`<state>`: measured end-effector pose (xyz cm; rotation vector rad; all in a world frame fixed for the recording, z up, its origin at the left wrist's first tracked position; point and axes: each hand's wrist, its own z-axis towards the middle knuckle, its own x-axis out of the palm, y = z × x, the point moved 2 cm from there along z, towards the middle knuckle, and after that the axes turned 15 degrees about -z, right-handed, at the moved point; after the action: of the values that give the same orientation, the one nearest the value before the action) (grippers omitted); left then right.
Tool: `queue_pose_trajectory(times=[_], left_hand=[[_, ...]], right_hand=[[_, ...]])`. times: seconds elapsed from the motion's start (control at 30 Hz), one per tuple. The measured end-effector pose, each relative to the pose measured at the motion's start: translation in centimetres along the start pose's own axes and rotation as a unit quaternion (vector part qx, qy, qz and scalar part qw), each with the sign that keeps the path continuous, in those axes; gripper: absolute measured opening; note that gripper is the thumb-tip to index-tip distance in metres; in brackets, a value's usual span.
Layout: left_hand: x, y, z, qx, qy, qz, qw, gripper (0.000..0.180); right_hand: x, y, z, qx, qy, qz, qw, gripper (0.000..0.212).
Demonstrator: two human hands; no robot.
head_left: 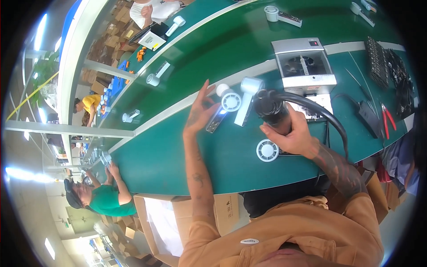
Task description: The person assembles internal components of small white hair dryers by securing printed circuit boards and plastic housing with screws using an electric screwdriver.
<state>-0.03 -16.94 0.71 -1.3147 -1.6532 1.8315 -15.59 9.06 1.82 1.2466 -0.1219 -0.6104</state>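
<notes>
My right hand point(291, 133) is wrapped round a black corded power tool point(269, 107), which looks like an electric screwdriver held upright; its tip is hidden. A thick black cord point(327, 115) arches from its top over my wrist. My left hand point(202, 109) is open, fingers spread, beside a light-blue handheld fan point(231, 102) with a dark, uncovered handle point(215, 122). Whether the thumb touches that handle I cannot tell. Between my hands lies another light-blue fan point(247, 100). A third fan with a round grille point(267, 150) rests below the tool, its handle mostly hidden.
A silver box with a round opening point(304, 64) stands ahead. To the right lie red-handled pliers point(388, 121), a black adapter point(369, 118) and dark parts point(378, 62). More fans point(158, 74) sit on the green belt point(200, 58). A co-worker in green point(111, 198) works at the left.
</notes>
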Motion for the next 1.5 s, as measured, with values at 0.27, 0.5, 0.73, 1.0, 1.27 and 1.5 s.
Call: queue_pose_trajectory(times=[0.27,0.5,0.73,1.0,1.27,1.5], left_hand=[[-1.0,2.0,-0.2,0.006,0.002,-0.052,0.999,0.087],[0.3,0.3,-0.4,0.025,0.033,0.020,0.999,0.089],[0.3,0.7,0.2,0.035,0.079,0.040,0.995,0.095],[0.3,0.9,-0.2,0.062,0.049,-0.018,0.997,0.086],[0.0,1.7,-0.3,0.076,0.036,-0.013,0.996,0.082],[0.3,1.5,-0.4,0.066,0.043,0.007,0.997,0.086]], right_hand=[[0.9,-1.0,-0.3,0.002,-0.026,0.016,1.000,0.030],[0.7,-0.6,-0.2,0.010,-0.021,0.037,0.999,0.025],[0.7,-0.6,-0.3,-0.004,-0.027,0.044,0.999,0.026],[0.6,-0.8,-0.4,-0.005,-0.023,0.021,1.000,0.029],[0.8,-0.5,0.0,-0.031,-0.038,0.018,0.999,0.031],[0.6,-1.1,-0.3,-0.009,-0.029,0.000,1.000,0.033]])
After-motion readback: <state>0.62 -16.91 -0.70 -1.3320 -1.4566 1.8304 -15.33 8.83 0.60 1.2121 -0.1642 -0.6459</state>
